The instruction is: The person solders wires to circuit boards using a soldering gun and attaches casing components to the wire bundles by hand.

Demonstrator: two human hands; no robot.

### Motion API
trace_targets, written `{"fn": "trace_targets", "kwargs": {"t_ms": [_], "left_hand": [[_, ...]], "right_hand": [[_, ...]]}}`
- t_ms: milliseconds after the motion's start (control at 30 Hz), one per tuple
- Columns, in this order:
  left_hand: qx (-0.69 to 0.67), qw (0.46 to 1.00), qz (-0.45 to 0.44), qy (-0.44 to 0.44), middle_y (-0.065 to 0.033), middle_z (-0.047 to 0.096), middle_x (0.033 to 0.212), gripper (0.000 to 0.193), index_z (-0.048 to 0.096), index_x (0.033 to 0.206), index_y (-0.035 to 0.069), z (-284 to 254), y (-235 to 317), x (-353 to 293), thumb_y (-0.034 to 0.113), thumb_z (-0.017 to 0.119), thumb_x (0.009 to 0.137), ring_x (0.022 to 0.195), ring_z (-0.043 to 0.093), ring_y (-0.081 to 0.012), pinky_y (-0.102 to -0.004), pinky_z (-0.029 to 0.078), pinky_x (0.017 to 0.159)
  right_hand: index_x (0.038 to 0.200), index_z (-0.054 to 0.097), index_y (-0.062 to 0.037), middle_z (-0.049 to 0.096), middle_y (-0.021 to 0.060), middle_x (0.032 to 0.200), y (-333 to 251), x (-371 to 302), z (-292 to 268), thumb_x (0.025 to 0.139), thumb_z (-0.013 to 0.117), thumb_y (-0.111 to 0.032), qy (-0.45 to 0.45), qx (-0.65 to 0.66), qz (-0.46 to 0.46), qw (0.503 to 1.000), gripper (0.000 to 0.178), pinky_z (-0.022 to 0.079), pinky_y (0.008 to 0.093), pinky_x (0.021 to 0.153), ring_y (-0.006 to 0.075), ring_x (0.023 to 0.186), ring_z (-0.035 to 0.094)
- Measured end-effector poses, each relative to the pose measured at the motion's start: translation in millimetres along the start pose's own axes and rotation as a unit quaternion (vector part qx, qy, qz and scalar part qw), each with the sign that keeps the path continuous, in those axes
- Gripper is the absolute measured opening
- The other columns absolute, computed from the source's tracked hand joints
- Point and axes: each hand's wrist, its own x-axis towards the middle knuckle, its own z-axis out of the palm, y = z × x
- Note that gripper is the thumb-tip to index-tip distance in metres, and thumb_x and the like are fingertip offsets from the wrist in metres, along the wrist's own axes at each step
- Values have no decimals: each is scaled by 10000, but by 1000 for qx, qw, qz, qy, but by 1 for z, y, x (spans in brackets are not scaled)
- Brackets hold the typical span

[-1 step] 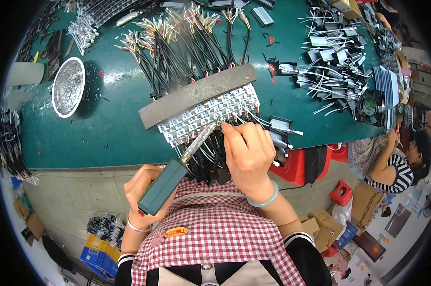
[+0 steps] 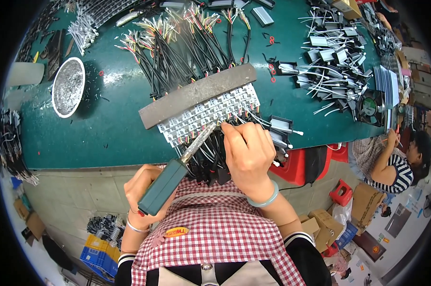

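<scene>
We saw the green tabletop (image 2: 106,128) carrying a grey bar (image 2: 196,94) laid across white strips (image 2: 210,114) with black wires (image 2: 187,52) fanning beyond. Our left hand (image 2: 141,190) was wrapped around a soldering iron (image 2: 170,176) — tip at the strips' near edge — while our right hand (image 2: 248,152) pinched a thin wire there.

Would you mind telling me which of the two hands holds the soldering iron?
The left hand grips the soldering iron by its dark green handle; the right hand rests at the white LED strips' near edge, fingers pinched at the wires.
</scene>
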Motion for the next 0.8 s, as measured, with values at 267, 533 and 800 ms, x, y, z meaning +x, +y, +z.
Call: {"fn": "trace_targets", "kwargs": {"t_ms": [267, 533, 800], "left_hand": [[5, 1000, 29, 9, -149, 647, 795, 246, 677, 872, -73, -6, 1, -2, 83, 770, 706, 652, 640, -261, -324, 482, 581], [2, 1000, 7, 3, -162, 660, 793, 215, 671, 852, -74, -5, 7, 0, 28, 764, 687, 659, 661, -253, -313, 507, 597], [9, 1000, 10, -5, -144, 624, 775, 265, 655, 863, -76, -1, -1, 0, 92, 772, 696, 620, 606, -235, -310, 458, 566]], "right_hand": [[948, 728, -45, 530, 47, 757, -1, 0, 0, 734, 758, 16, -7, -10, 6, 1000, 225, 397, 351, 574, 212, 654, 532], [962, 730, -46, 530, 47, 761, 0, 0, 0, 726, 757, 18, -9, -10, 7, 1000, 245, 398, 353, 577, 212, 658, 534], [955, 725, -44, 530, 50, 761, 0, -1, 2, 733, 758, 21, -1, -8, 7, 1000, 233, 399, 353, 577, 214, 655, 532]]}}
